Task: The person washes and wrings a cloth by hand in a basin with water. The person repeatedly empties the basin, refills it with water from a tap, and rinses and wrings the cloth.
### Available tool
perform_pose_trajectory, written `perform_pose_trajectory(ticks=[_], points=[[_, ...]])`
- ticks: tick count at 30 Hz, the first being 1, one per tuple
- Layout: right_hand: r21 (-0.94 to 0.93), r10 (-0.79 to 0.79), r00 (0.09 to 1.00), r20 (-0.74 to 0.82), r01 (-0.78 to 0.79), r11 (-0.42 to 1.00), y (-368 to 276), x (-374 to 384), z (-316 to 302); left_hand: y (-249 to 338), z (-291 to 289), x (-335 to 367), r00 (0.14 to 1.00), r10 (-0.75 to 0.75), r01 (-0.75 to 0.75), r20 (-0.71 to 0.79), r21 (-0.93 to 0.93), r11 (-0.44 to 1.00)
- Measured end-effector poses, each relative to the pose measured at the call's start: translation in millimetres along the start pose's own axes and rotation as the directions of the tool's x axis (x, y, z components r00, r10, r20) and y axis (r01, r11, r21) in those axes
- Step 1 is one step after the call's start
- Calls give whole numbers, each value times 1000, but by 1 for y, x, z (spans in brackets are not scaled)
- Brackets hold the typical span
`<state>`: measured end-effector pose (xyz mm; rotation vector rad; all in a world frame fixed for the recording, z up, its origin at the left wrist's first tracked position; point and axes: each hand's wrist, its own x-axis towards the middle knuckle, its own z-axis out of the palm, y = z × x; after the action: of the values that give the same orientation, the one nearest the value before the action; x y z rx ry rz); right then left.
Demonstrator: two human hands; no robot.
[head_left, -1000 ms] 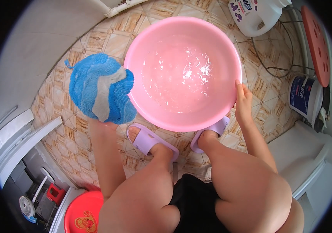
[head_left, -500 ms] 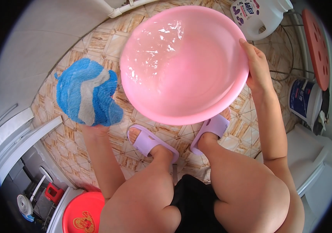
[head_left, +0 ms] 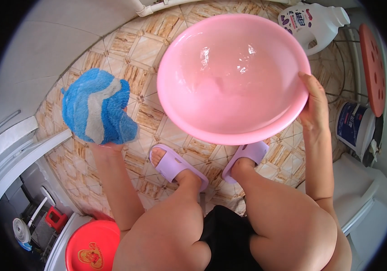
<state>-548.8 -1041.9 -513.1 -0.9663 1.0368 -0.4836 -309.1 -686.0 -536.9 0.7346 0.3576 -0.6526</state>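
Observation:
On the left, a fluffy blue towel [head_left: 78, 101] with a white wavy stripe is bunched up and held clear of the floor. My left hand [head_left: 108, 147] is under it, mostly covered, with the cloth resting over the palm and fingers. A large round pink basin [head_left: 168, 115] with shallow water in it is raised in front of me. My right hand [head_left: 315, 106] grips its right rim, thumb on top and the other fingers hidden beneath. Light glints off the water's surface.
A white jug-shaped bottle [head_left: 324, 27] stands at the far right, beside a reddish perforated stool or board [head_left: 372, 70]. A white and blue bucket [head_left: 354, 126] is below it. A red basin [head_left: 78, 241] sits at lower left. Purple slippers [head_left: 175, 165] are on the tiled floor [head_left: 148, 122].
The pink basin has shifted right and looks more level, and its water has spread from the left side toward the middle. The towel has moved slightly left.

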Motion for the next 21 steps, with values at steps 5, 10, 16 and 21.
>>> perform_pose_trajectory(ticks=[5,10,16,21], points=[[-169,-137,989,53,144,975,-34,-6,12,1,0,-2,1000,-23,23,10,-35,999],[-303,-225,968,110,248,920,-48,-12,32,-2,-3,-2,996,-10,9,88,10,1000],[-500,-510,805,302,589,635,-44,-21,55,2,-7,-3,992,-6,3,126,23,1000],[-647,-628,692,357,668,368,-56,-32,53,-1,0,-1,998,12,-9,-66,35,999]])
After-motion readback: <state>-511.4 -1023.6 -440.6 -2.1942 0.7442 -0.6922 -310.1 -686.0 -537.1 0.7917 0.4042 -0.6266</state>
